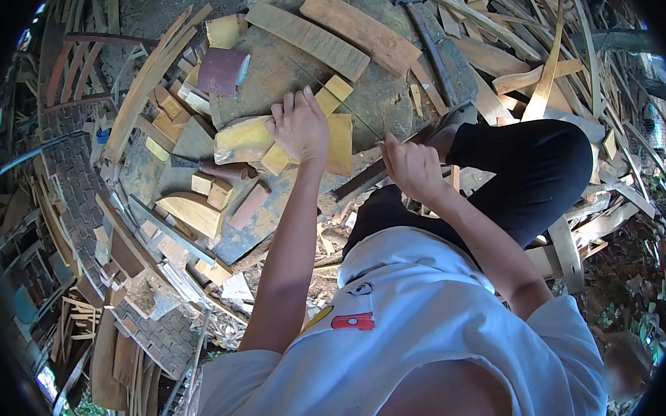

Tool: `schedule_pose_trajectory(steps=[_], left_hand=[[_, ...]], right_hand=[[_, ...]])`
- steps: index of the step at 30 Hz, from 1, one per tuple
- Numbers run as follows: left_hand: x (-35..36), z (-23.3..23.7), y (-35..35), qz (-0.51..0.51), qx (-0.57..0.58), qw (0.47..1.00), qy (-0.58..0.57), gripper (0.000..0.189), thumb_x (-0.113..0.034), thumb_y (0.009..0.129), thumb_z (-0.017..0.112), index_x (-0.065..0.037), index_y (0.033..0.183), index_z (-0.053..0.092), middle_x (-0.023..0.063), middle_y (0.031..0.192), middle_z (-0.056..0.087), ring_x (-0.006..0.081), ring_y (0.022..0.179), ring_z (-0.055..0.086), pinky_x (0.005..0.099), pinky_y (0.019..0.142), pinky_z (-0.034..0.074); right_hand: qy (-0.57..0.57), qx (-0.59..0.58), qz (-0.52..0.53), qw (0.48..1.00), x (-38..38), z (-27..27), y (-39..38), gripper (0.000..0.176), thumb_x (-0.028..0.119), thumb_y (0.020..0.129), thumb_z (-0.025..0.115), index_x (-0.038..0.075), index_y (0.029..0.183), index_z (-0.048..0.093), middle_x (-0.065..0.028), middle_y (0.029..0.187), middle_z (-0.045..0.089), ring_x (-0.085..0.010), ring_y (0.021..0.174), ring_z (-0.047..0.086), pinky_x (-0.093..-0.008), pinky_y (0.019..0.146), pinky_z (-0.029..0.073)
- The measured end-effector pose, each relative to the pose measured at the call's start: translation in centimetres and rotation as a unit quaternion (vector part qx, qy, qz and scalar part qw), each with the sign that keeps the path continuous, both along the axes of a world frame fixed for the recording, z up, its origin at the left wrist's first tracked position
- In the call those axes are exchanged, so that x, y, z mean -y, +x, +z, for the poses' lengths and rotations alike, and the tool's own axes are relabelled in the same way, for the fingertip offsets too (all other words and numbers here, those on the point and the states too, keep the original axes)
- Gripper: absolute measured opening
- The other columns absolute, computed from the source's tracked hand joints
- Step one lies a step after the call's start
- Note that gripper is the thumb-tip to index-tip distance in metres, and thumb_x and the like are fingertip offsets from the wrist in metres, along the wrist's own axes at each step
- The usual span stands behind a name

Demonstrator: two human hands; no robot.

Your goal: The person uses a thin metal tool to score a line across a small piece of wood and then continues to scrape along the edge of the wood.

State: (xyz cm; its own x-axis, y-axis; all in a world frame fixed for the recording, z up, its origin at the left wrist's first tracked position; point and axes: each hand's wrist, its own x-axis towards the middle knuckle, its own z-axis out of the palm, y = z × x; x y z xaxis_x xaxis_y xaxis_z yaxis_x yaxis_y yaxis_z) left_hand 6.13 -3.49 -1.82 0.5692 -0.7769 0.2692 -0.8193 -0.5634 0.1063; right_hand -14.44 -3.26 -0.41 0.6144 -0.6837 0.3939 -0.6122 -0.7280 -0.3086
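Note:
My left hand (pixel 300 126) presses down with bent fingers on a narrow yellow wooden strip (pixel 335 92), which lies slantwise across a pale yellow curved board (pixel 241 141). To the right, my right hand (pixel 414 169) is closed around the near end of a thin dark rod or wire (pixel 365 128); its handle, if any, is hidden in the fist. The thin line runs up and left, past the strip's right side. Under these pieces is a worn, round-edged work surface (pixel 387 98). A purple-brown sanding sheet (pixel 222 72) lies beyond my left hand.
Two thick planks (pixel 360 32) lie at the far side, beside a dark long-handled hammer-like tool (pixel 434 49). Small blocks (pixel 211 191) and a half-round piece (pixel 191 213) lie at left. Wood scraps (pixel 546 80) crowd the right; my bent knee (pixel 566 159) is near the surface.

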Motion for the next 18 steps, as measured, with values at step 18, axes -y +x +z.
schedule_pose_trajectory(steps=[18], left_hand=[[-0.1,-0.1,-0.2,-0.036,0.002,0.999,-0.011,0.034,-0.032,0.097,0.049,-0.012,0.077,0.067,0.0030,0.082,0.057,0.0237,0.081,0.054,0.0401,0.075,0.039]], right_hand=[[-0.143,-0.048,-0.009,0.988,2.4,-3.0,5.0,0.018,0.019,0.084,0.069,0.007,0.095,0.061,0.0017,0.062,0.042,-0.0140,0.049,0.045,-0.0299,0.046,0.036]])
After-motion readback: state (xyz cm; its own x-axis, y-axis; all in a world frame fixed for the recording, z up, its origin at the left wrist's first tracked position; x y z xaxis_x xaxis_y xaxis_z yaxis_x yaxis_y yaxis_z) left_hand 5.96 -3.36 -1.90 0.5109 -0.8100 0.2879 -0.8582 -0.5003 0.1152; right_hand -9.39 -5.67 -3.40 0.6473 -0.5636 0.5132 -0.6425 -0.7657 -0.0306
